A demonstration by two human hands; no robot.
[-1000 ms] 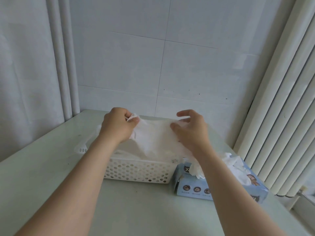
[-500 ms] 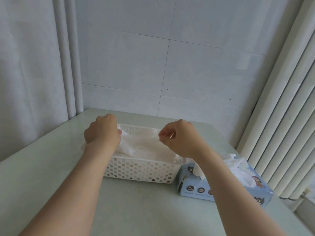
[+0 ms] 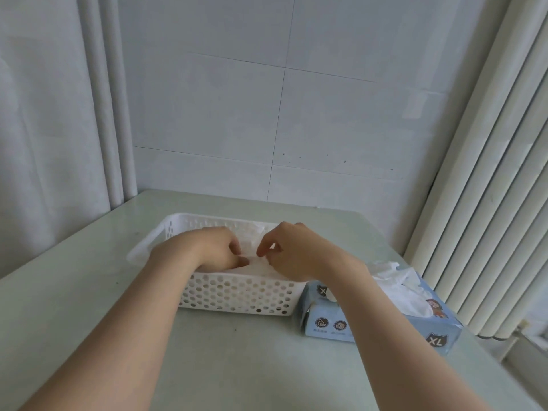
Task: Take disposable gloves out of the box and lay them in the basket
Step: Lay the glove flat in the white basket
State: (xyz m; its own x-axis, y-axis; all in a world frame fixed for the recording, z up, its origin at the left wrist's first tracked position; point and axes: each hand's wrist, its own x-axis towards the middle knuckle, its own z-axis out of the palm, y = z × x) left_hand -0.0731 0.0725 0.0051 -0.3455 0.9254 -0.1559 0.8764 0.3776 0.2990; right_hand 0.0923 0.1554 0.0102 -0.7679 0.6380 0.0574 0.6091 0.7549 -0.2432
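A white perforated basket [image 3: 237, 295] stands on the pale green table, and a thin white disposable glove [image 3: 254, 235] lies spread inside it. Both hands are down in the basket on that glove. My left hand [image 3: 207, 250] holds its left part with curled fingers and the thumb lying along it. My right hand [image 3: 292, 250] pinches its right part between thumb and forefinger. Against the basket's right side lies the light blue glove box [image 3: 332, 324], marked XL. More white gloves [image 3: 397, 280] bulge out of its top opening behind my right forearm.
The table [image 3: 237, 366] fills a corner: a tiled wall behind, a white curtain [image 3: 44, 143] at the left, white vertical slats [image 3: 489, 203] at the right. Bare tabletop lies in front of the basket and to its left.
Both hands have come down from above the basket into it, bringing the stretched glove with them. They have also drawn closer together. The glove now lies flat inside.
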